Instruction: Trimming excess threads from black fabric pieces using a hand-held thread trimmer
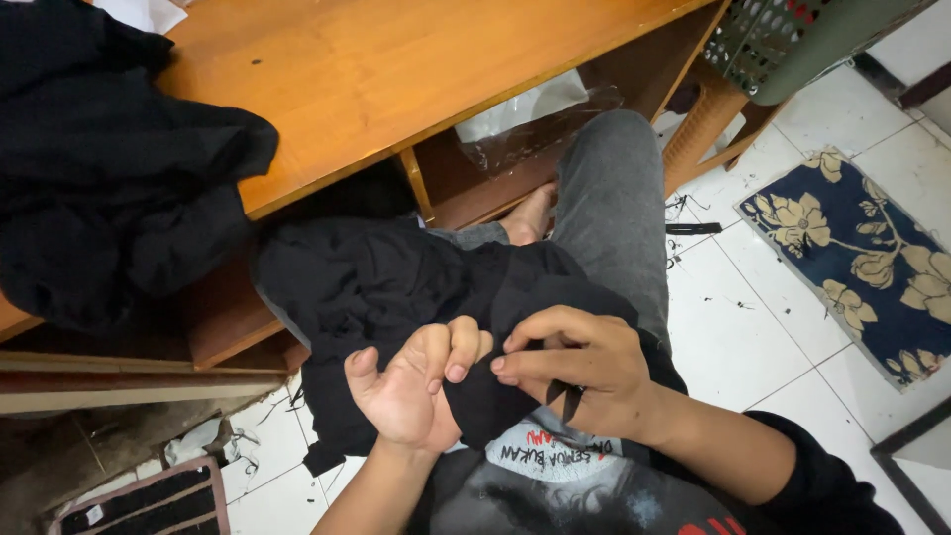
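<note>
The black garment (396,287) looks soft, light and limp, pinched at a fold by both hands, left hand (411,386) and right hand (580,367), the latter perhaps also holding a small dark tool.

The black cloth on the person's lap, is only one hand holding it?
No, both the left hand and the right hand pinch the black cloth.

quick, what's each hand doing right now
Left hand: closed on the black cloth.
Right hand: pinching the same cloth, a small dark tool between its fingers.
</note>
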